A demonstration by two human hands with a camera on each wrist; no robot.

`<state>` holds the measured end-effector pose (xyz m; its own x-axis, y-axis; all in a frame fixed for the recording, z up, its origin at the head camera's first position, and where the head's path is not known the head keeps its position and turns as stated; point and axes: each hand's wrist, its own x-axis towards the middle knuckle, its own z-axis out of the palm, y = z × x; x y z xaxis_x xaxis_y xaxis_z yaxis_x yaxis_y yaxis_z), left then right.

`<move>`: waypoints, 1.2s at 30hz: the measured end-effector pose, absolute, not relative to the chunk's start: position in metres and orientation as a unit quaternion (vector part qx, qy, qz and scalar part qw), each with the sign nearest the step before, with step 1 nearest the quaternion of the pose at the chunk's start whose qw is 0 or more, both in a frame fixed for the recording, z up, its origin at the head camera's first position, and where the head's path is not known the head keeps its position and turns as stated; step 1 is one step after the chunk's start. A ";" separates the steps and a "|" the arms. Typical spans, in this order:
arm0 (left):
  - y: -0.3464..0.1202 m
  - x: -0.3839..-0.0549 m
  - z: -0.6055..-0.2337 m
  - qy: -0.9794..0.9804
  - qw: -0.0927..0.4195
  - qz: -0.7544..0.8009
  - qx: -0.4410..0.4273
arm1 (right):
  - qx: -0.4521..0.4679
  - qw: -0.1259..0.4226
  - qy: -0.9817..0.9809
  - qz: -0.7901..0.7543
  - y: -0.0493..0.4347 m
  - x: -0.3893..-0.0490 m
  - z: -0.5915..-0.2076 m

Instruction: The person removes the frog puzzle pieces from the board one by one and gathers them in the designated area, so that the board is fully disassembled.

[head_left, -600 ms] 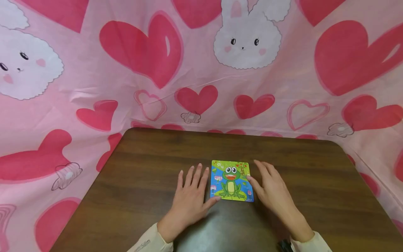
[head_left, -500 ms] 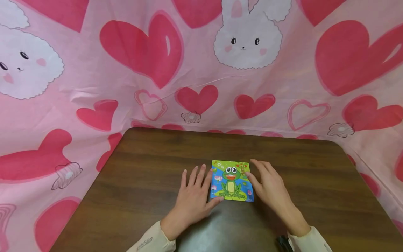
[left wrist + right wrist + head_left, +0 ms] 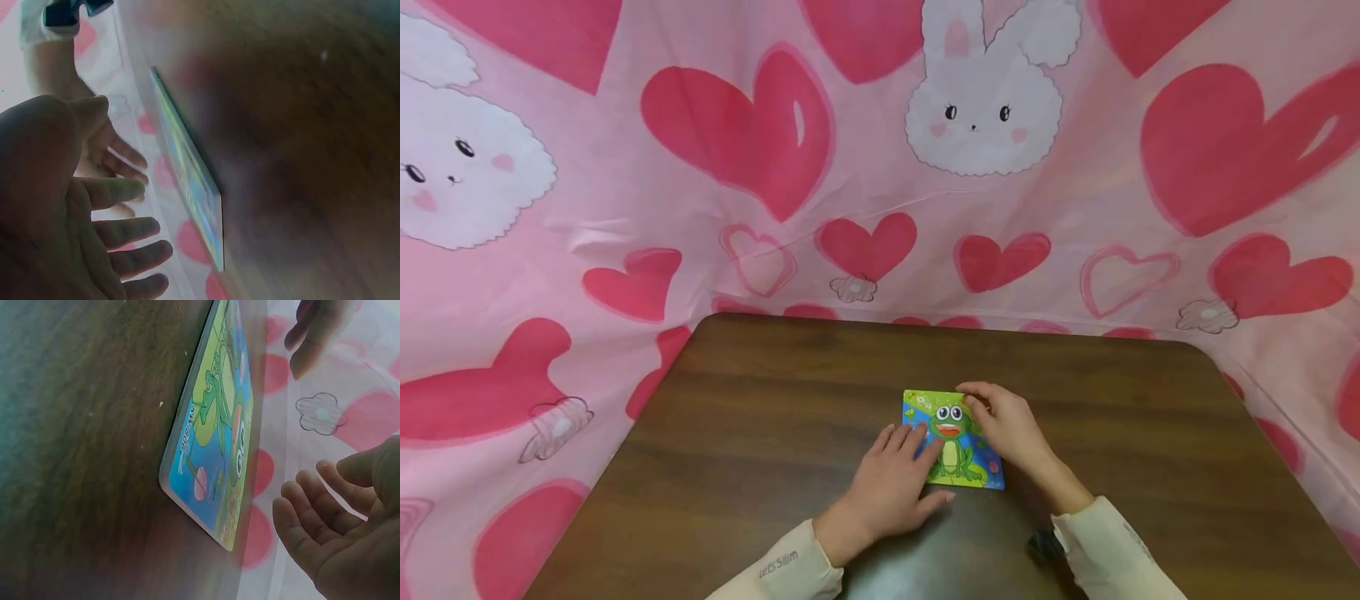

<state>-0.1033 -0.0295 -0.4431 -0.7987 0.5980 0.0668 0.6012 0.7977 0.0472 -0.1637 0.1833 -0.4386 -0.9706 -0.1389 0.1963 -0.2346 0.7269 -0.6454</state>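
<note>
A thin square board with a frog picture (image 3: 951, 454) lies flat on the wooden table, seen edge-on in the left wrist view and from a low angle in the right wrist view. My left hand (image 3: 891, 487) is spread above the board's left side and covers its lower left corner in the head view. Over the upper right corner is my right hand (image 3: 1011, 429), fingers loosely bent. Both wrist views show a gap between the board and the hands. Neither the left palm (image 3: 56, 219) nor the right palm (image 3: 350, 544) holds anything.
The brown wooden table (image 3: 775, 417) extends around the board on all sides. Behind it and along both sides hangs a pink cloth (image 3: 865, 183) with hearts and rabbits. A small black object (image 3: 1045, 546) sits at the right wrist by the cream sleeve (image 3: 1108, 542).
Both hands have moved inward over the board, the left one rightward and the right one leftward. The board stays in its place, while the head view has shifted slightly.
</note>
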 end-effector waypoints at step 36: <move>0.003 -0.109 -0.460 -0.921 0.032 0.021 -0.387 | 0.137 -0.026 -0.916 0.376 0.139 -0.194 -0.446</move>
